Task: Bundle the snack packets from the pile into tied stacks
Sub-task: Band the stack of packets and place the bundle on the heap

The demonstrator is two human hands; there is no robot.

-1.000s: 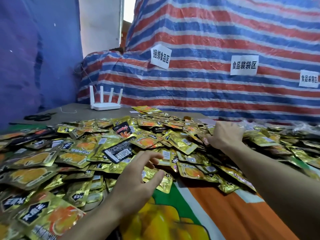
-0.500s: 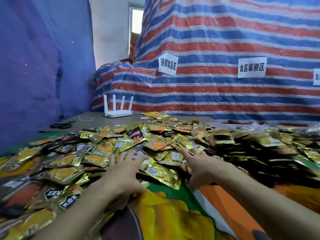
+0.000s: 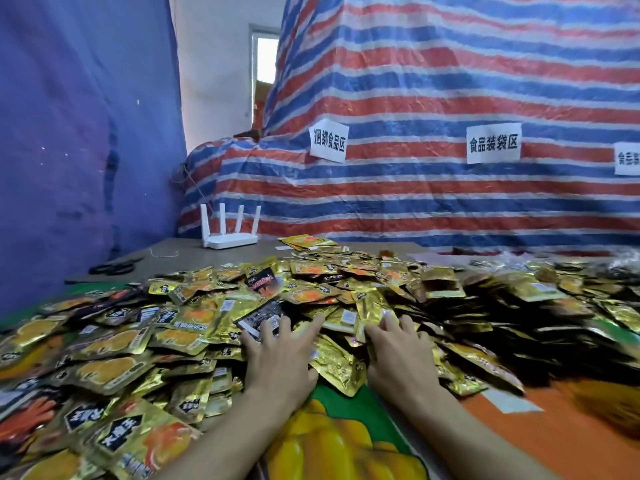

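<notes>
1. Two hands lie palm-down, side by side, on the near edge of the pile of snack packets [image 3: 207,323]; the pile covers the table from left to right.
2. Left hand [image 3: 278,358]: fingers straight and spread apart; its fingertips touch a black packet [image 3: 263,315]; the palm presses on gold packets beneath it.
3. Right hand [image 3: 398,362]: fingers straight and slightly spread; its fingertips rest on an upturned gold packet [image 3: 372,308]; whether the thumb pinches anything cannot be told.
4. Between the two hands lies one creased gold packet [image 3: 337,365]; its near corner overhangs the printed table cover [image 3: 346,445].
5. Packets in the pile: too many to count; most are gold, a few are black.
6. Counted at the far end: one white router [image 3: 230,239] with four upright antennas; one pair of black scissors [image 3: 112,268]; three white paper signs [image 3: 493,143] on the striped tarpaulin [image 3: 415,202], the rightmost cut off by the frame edge.
</notes>
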